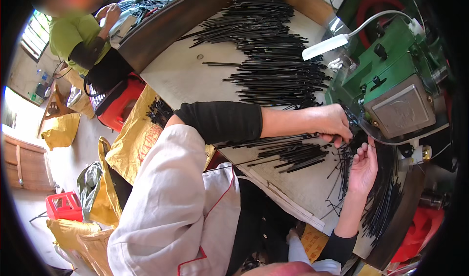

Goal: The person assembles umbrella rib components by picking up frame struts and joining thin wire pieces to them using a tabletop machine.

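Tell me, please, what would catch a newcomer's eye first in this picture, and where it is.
Probably the broad spread of thin black rods at upper centre, dark against the pale flat tabletop. Next, likely, the bulky green metal machine at upper right, with the person's bare left hand and right hand close together near it. The bright red plastic stool at left also stands out.

red lettering (145, 150) on yellow sack (126, 154), unclear emblem (403, 111) on grey metal plate (388, 122)
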Demonstrator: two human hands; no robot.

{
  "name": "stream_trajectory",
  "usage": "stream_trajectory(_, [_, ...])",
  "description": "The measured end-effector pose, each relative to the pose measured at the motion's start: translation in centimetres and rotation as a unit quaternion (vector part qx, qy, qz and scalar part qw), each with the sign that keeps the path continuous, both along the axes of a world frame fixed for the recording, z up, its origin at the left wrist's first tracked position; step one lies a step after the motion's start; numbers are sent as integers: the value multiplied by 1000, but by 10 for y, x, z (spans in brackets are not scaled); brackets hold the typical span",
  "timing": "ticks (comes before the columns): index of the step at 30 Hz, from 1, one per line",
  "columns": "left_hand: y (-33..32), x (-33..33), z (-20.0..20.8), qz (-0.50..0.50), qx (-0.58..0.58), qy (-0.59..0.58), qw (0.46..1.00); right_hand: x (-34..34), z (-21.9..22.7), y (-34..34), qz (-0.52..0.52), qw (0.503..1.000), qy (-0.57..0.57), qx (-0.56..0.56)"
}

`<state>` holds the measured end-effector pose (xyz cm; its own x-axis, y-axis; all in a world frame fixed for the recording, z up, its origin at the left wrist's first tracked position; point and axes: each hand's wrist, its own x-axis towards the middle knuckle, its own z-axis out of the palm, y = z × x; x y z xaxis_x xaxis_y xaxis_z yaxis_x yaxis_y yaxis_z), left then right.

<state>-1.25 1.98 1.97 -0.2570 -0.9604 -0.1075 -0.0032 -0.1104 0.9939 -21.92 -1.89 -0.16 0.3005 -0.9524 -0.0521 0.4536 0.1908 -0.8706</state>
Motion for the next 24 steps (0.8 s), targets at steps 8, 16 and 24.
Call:
stream_trajectory(8, [8,-5,2,-79,-23,-68,994,4,1,8,75,990,115,-15])
stream_trajectory(16, [15,20,15,-92,-105,-225,964,-13,-1,6,35,995,91,17])
stream_trajectory(24, [22,81,20,31,-93,-344,934,8,1,2,97,992,78,-13])
